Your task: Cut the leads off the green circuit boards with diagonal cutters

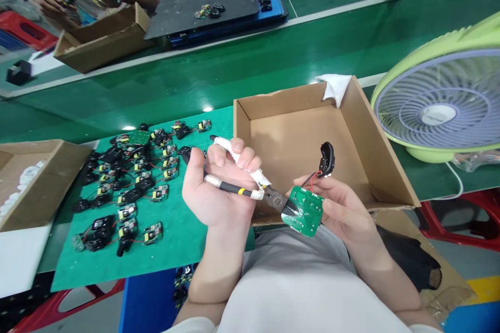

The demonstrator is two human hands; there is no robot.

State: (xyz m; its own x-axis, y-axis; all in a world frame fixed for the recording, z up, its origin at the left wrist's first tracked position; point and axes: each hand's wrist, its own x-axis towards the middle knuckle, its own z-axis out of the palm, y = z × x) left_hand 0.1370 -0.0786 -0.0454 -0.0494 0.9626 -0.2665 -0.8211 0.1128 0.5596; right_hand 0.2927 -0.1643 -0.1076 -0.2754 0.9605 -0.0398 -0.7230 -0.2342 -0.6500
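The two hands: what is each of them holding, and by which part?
The left hand holds the pliers by the handles; the right hand holds the green circuit board by its edge.

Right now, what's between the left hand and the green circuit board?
The pliers, handles in the left hand, jaws overlapping the green circuit board; head view shows it.

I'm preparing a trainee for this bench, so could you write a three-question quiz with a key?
1. Which hand holds the dark metal long-nosed pliers?
2. True or false: the right hand holds a squarish green circuit board.
3. Relative to the open brown cardboard box in front of the wearer, the round lime-and-lavender fan stands (a) inside, (b) right, (c) left?

Key: 1. left hand; 2. true; 3. b.
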